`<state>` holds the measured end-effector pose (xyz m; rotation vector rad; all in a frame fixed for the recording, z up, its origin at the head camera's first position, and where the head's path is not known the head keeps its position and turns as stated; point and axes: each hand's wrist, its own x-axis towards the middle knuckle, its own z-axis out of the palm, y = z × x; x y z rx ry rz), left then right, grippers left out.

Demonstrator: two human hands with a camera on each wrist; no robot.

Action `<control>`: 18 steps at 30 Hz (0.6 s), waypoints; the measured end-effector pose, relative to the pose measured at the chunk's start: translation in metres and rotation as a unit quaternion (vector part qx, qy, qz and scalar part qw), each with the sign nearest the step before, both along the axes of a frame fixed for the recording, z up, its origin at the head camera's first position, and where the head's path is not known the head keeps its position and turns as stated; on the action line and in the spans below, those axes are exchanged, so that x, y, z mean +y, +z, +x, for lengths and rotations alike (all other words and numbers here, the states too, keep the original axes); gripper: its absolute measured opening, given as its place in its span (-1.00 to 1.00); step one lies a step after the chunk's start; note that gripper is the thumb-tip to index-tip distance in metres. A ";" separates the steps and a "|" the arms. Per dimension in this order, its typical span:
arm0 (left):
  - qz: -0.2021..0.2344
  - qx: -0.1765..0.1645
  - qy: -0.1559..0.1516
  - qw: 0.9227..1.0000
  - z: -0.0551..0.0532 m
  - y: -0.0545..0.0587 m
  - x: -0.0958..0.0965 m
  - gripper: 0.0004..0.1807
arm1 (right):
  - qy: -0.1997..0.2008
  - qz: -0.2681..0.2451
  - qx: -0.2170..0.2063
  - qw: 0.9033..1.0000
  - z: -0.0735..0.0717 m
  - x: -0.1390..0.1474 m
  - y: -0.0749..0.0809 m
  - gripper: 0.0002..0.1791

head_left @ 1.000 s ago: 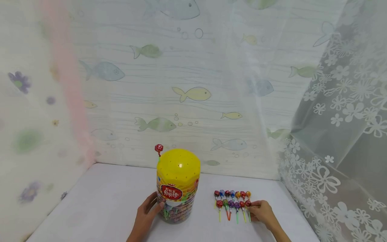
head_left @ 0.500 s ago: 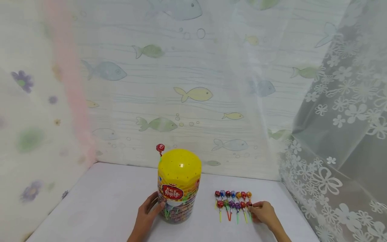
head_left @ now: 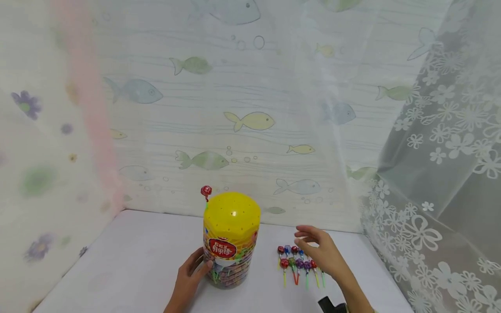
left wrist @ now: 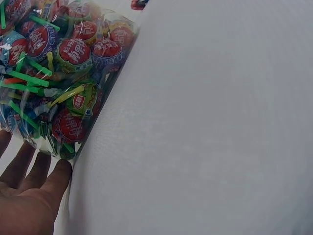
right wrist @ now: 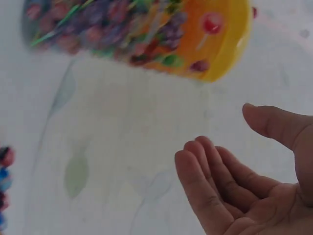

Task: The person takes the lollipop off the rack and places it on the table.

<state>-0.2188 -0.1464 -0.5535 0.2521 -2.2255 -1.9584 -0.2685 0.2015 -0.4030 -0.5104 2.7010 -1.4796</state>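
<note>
A large clear jar (head_left: 231,271) full of wrapped lollipops stands on the table under a yellow lid (head_left: 231,213) dotted with small holes. One red lollipop (head_left: 206,190) sticks up at the lid's left edge. My left hand (head_left: 189,276) holds the jar low on its left side, thumb in front; the left wrist view shows fingertips (left wrist: 62,166) at its lower edge. To the jar's right, loose lollipops lie in a back row (head_left: 280,250) and a front row (head_left: 284,264). Above them my right hand (head_left: 318,248) is raised, empty, with thumb and fingers apart, hiding part of the back row.
A white cloth (head_left: 148,256) covers the table. Behind it hangs a fish-print curtain (head_left: 250,143), and at the right a sheer flowered one (head_left: 450,182). A black device (head_left: 332,305) shows by my right wrist.
My right hand has left the right end of the front lollipop row and risen up and left, over the back row. The left hand and jar have stayed put.
</note>
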 end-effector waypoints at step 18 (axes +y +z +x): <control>-0.004 0.011 -0.001 1.000 0.002 0.000 -0.001 -0.18 | 0.200 -0.058 0.054 0.977 -0.023 -0.151 0.103 -0.35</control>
